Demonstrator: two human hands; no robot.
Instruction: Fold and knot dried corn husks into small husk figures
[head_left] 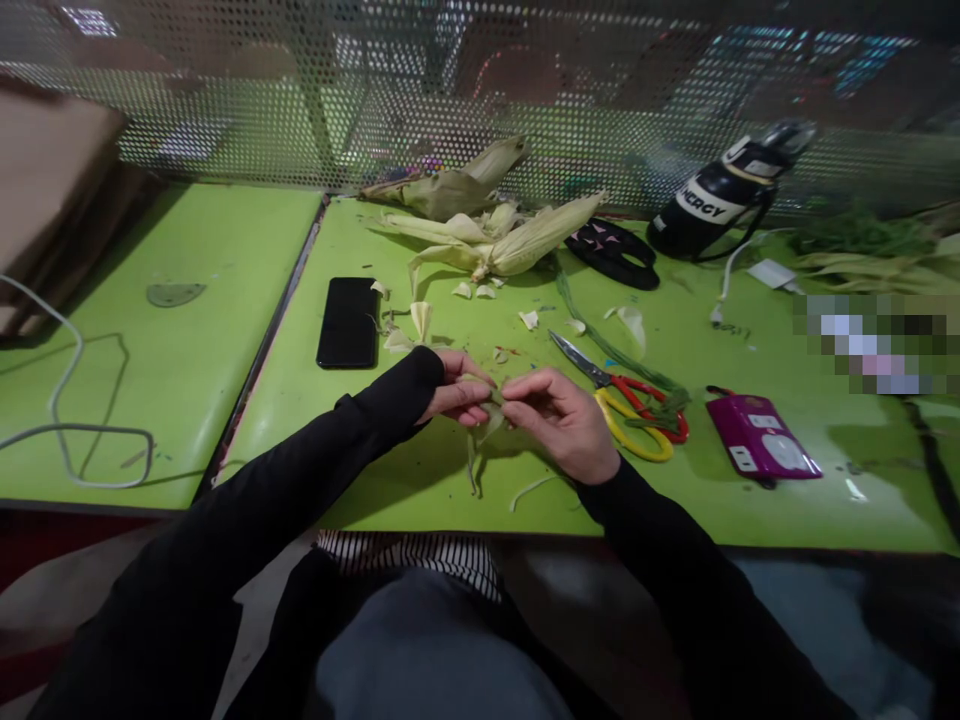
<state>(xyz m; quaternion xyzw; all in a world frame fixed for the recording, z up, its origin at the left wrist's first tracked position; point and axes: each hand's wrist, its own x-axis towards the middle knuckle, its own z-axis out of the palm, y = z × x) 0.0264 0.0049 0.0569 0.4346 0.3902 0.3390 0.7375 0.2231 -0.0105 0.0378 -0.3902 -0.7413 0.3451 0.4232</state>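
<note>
My left hand (459, 392) pinches a thin piece of pale green corn husk (490, 428) above the front of the green table. From the other side, the fingertips of my right hand (553, 415) close on the same piece; my fingers cover its upper part. A narrow strip of it hangs below my hands. Small husk scraps (421, 320) lie just beyond them. To the right of my right hand rest scissors (630, 398) with red and yellow handles. Farther back sits a pile of dry corn husks (510, 240).
A black phone (348, 322) lies left of my hands. At right are a purple power adapter (763, 438), a black bottle (712, 195), a black roll (613, 252) and a white charger (774, 274). A perforated metal screen (300, 110) stands behind. Brown cardboard (52, 190) and a cable (67, 375) are left.
</note>
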